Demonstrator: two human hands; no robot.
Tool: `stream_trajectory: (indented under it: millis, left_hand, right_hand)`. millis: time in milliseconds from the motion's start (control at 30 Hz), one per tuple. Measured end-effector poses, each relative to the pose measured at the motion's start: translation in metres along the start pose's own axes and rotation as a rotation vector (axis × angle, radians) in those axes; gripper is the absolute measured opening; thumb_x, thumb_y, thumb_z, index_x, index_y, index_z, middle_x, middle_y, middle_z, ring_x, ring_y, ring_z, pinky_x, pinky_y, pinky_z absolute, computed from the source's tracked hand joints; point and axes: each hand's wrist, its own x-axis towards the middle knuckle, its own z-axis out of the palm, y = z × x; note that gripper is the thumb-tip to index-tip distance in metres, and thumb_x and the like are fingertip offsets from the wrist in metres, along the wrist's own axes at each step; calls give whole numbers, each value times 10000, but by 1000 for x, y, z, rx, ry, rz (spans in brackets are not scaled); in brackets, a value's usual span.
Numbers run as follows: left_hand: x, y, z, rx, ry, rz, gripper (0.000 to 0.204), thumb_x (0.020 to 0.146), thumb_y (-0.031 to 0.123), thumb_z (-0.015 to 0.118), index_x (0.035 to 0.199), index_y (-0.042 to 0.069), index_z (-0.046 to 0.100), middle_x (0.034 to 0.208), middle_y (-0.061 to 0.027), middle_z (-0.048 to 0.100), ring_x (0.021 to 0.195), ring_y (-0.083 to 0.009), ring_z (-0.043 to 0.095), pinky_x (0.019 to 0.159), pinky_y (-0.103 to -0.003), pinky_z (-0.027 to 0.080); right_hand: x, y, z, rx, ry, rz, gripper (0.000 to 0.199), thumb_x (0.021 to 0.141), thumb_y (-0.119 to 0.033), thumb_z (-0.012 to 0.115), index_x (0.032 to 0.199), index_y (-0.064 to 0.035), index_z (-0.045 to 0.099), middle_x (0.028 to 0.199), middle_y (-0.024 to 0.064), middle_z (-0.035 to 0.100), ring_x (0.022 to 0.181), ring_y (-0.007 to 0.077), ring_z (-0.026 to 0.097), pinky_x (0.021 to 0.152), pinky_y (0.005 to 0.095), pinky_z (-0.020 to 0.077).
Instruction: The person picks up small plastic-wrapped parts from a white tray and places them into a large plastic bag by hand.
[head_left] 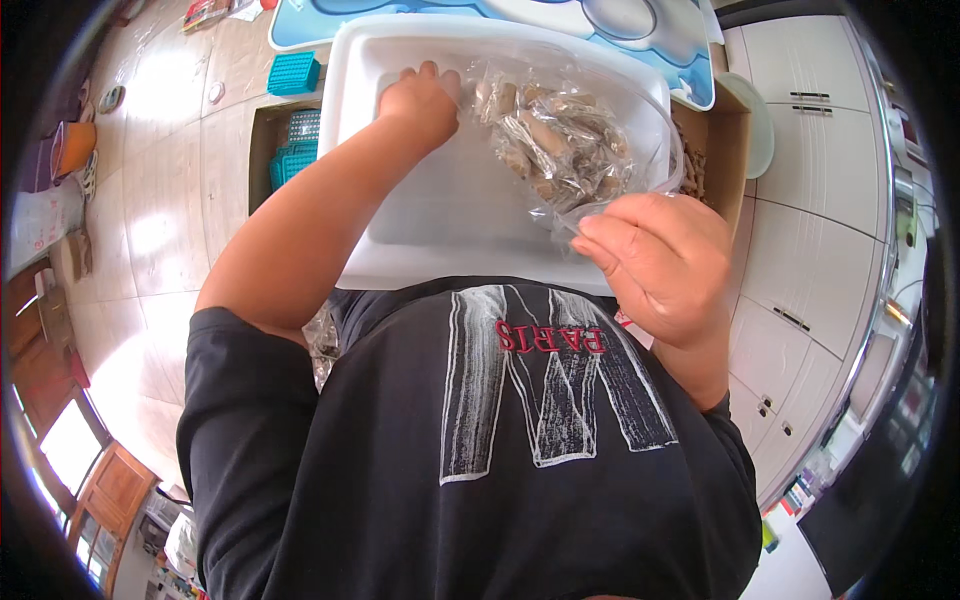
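Note:
My left hand reaches into the far left part of a white plastic tub. Its fingers are curled downward, and whatever they may hold is hidden beneath them. On the right side of the tub lies a heap of brown, stubby pieces in crinkled clear plastic wrapping. My right hand is at the near right rim, with thumb and fingertips pinched on the edge of a clear plastic bag. The bag's edge runs up against the heap; how much of the heap lies inside it I cannot tell.
Behind the tub is a blue and white tabletop. A cardboard box with brown pieces stands under its right side. Teal plastic baskets are on the left. White cabinets line the right; pale tiled floor extends left.

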Motion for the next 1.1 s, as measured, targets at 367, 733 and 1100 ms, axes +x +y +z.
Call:
stream_trajectory:
  millis: [367,733,1100]
  left_hand:
    - [-32,-35,-46,-149,-49,8,234,865,136,460,1038,98,613,1101,-168,591,989,-376,602,820,-447,499]
    - [-73,-22,-138,-1134,202,205,264,945,144,454,1144,30,586,1159,-86,616,970,-193,638,694,-319,557]
    - [9,7,20,-142,33,19,352,843,252,539,1157,103,587,1146,-150,641,1076,-309,613,887,-416,505]
  right_hand:
    - [0,5,3,34,-10,-20,188,612,-104,773,748,-64,648,689,33,582,544,202,584,471,302,465]
    - [2,7,2,20,-22,-35,193,612,-116,767,752,-60,646,687,32,575,556,203,586,476,305,460]
    - [1,1,1,23,-50,-51,242,602,-93,803,797,-49,666,723,58,611,555,206,588,467,306,412]
